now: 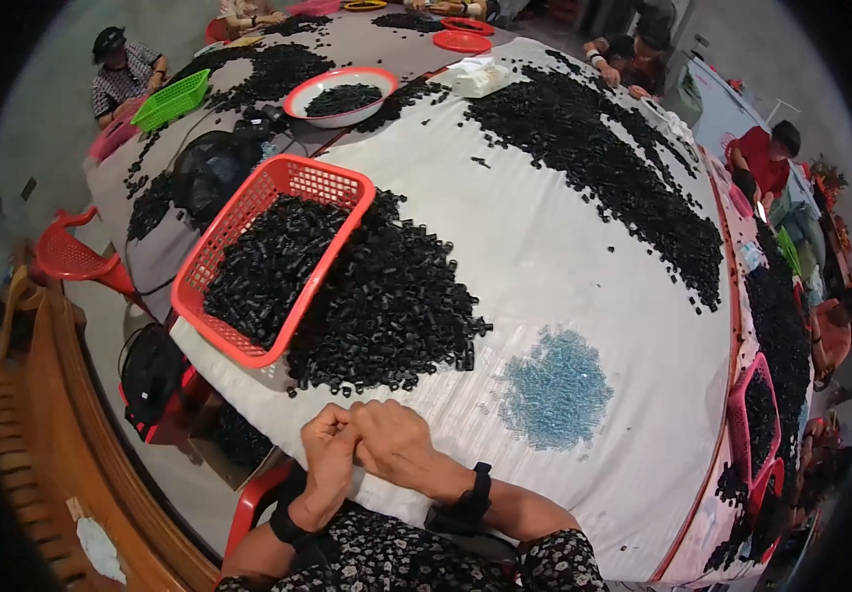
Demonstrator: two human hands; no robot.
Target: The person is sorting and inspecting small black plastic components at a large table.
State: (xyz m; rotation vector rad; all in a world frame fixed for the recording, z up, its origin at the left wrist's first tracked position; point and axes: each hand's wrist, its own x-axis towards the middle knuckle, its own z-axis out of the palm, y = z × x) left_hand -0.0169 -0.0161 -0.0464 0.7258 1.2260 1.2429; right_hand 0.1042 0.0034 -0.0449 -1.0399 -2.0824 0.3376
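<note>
Both hands are half closed with fingers curled, the left hand (328,456) and right hand (393,441) meeting at the fingertips over the table's near edge; whether they pinch anything between them I cannot tell, as the fingers hide it. Just beyond them a heap of small black parts (391,306) lies on the white cloth (593,296), against the right side of a red basket (322,180) filled with more of the same. To the right, apart from the heap, lies a flat patch of small bluish pieces (556,390)
</note>
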